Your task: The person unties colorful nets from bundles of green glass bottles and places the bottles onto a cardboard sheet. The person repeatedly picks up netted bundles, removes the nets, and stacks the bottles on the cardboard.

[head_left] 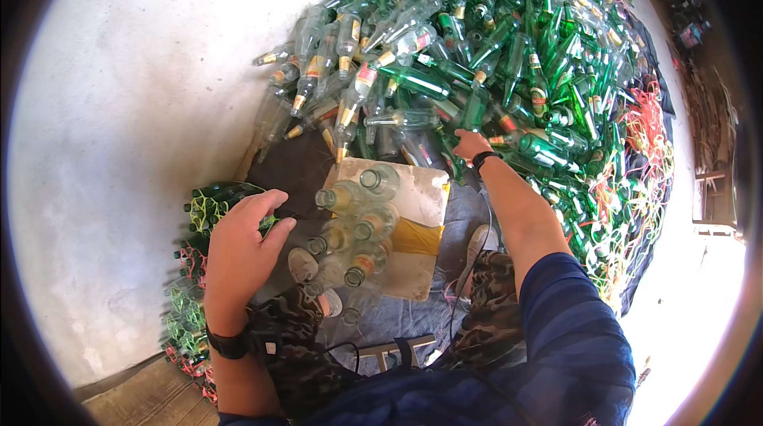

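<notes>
My left hand (247, 253) is raised on the left with thumb and fingers apart, and nothing is in it. Several clear glass bottles (377, 220) stand grouped on a worn pale board (417, 196) with a yellow band (417, 236), just right of that hand. My right hand (473, 144) reaches to the near edge of a large bottle heap, with its fingers curled. It touches the lower end of a green glass bottle (475, 109); its fingertips are partly hidden, so I cannot tell whether it grips. Loose clear bottles with labels (357, 89) lie heaped beyond the board.
Netted bundles of green bottles (217, 202) stand along the white wall (119, 128) at left. Red and yellow-green plastic netting (647, 119) lies along the heap's right side. Dark sheeting (286, 164) covers the floor. My shoes (483, 238) flank the board, and a thin cable (462, 289) hangs nearby.
</notes>
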{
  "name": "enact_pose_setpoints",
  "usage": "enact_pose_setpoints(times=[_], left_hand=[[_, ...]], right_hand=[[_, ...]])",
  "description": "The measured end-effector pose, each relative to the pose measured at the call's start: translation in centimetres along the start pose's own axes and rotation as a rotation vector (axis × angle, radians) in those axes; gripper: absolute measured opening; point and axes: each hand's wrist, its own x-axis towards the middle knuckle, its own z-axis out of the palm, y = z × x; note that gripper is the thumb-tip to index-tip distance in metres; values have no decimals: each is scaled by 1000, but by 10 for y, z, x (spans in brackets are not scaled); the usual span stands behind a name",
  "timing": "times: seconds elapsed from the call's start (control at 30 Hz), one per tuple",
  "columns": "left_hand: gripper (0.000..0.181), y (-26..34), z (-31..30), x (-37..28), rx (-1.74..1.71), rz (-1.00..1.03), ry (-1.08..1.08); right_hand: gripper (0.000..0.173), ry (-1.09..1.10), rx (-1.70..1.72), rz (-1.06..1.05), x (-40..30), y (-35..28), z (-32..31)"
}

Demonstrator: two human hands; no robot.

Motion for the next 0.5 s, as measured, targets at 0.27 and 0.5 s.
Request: enact_pose_setpoints(times=[0.27, 0.5], left_hand=[[33, -3, -1, 4, -1, 2, 0], [32, -4, 3, 18, 2, 14, 5]], right_hand=[[69, -134, -51, -37, 8, -19, -33], [53, -146, 9, -161, 15, -43, -47]])
